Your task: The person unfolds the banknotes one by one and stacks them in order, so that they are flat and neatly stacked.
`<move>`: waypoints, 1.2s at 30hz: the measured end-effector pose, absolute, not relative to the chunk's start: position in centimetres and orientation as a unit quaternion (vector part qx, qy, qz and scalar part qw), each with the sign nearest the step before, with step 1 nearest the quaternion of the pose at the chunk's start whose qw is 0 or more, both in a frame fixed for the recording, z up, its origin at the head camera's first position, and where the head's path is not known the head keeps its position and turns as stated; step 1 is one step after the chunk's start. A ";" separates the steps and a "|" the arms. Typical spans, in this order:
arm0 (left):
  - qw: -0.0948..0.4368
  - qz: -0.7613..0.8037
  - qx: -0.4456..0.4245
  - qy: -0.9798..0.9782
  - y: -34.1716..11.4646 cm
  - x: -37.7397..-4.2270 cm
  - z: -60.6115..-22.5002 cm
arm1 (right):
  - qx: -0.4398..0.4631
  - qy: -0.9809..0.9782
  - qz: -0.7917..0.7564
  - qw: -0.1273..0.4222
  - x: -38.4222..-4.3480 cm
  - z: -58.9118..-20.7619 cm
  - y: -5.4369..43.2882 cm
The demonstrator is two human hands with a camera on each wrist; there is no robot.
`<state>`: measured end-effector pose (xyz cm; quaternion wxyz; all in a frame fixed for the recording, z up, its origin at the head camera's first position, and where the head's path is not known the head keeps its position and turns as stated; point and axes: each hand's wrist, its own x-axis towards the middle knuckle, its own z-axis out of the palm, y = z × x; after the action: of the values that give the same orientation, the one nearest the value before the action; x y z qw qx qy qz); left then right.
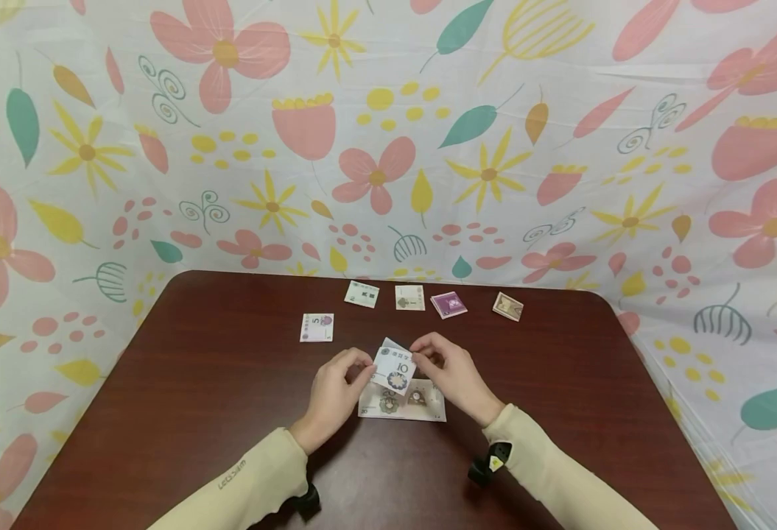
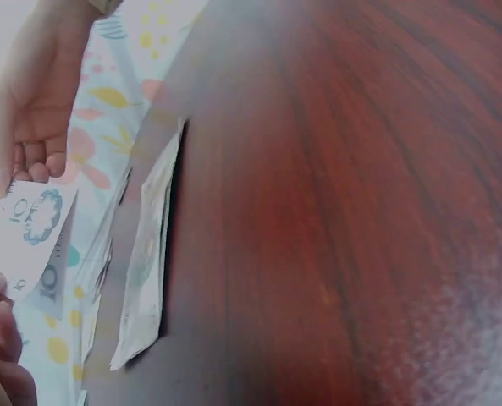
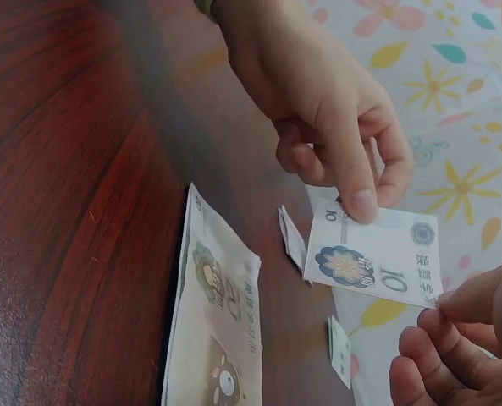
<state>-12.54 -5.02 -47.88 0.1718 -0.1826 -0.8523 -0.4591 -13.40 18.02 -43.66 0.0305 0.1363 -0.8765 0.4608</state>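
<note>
Left fingers [image 1: 358, 358]: pinching the 10 note [image 1: 396, 368] at nine o'clock
Right fingers [image 1: 431, 341]: pinching its two o'clock corner

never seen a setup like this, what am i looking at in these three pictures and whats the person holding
There is no machine here, just a person's two bare hands. The widest picture comes from a camera worn on the head, looking forward and down. The other two come from cameras on the left and right wrists, so the scene looks tilted there.

The left hand and right hand pinch a paper note marked 10 between them, raised above the dark red-brown table. Nearer the person lies a longer note marked 20. Farther back are five small notes: a note marked 5, a greenish note, a pale note, a purple note and a brown note.
</note>
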 end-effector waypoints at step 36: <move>-0.051 -0.744 -0.037 -0.665 -4.6 -12.6 -47.3 | 0.077 -0.800 0.588 -0.087 -14.1 -46.4 20.0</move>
<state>-12.65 -4.56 -47.34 -0.0510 -0.0372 -0.6650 -0.7442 -14.10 19.98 -46.44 -0.0866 0.0775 -0.8005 0.5880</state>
